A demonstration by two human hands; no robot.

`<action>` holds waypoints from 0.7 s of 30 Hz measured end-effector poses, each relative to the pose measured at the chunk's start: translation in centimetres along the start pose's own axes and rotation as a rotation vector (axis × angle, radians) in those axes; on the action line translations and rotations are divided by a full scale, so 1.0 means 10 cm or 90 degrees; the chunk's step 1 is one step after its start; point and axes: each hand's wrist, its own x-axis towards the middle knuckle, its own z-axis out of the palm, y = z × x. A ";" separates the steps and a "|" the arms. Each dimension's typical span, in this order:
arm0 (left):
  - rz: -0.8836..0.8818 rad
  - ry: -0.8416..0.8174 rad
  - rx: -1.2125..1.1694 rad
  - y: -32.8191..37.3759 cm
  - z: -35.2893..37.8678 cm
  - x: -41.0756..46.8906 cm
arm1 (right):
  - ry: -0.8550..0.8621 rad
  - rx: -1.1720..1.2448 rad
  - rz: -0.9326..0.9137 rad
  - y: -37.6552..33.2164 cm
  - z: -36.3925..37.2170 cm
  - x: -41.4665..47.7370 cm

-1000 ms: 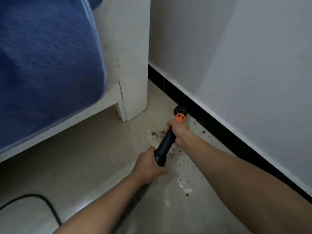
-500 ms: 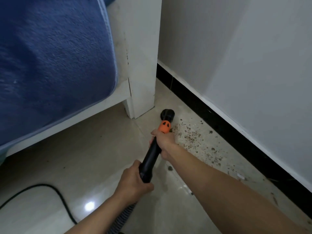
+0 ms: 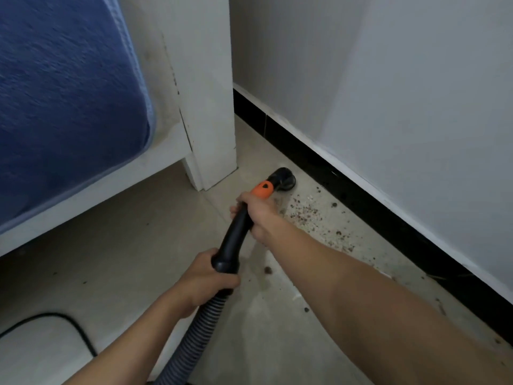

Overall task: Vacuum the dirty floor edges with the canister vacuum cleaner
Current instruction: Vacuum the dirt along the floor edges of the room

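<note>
I hold a black vacuum wand with an orange collar in both hands. My right hand grips the wand just below the collar. My left hand grips the wand's lower end, where the ribbed grey hose joins it. The round black nozzle rests on the floor near the black skirting. Brown crumbs and dirt lie scattered along the floor edge to the right of the nozzle. The canister itself is out of view.
A white bed frame leg stands just left of the nozzle, with a blue blanket hanging over the frame. A black power cord curves across the floor at lower left. The grey wall runs along the right.
The nozzle has slid from the dirt patch towards the corner by the bed leg, close to the skirting. More of the dirt along the wall shows now.
</note>
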 end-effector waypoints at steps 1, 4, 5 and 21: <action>-0.013 -0.007 -0.002 -0.05 -0.04 -0.02 | -0.036 0.052 0.023 0.06 0.02 -0.02; -0.028 -0.032 -0.016 -0.08 0.03 -0.04 | -0.008 0.091 0.002 0.14 -0.05 -0.04; -0.027 -0.027 -0.017 -0.07 0.10 -0.03 | 0.031 0.087 -0.013 0.10 -0.10 -0.05; 0.021 0.248 0.111 -0.49 -0.38 -0.43 | -0.014 0.000 0.016 0.52 0.71 -0.04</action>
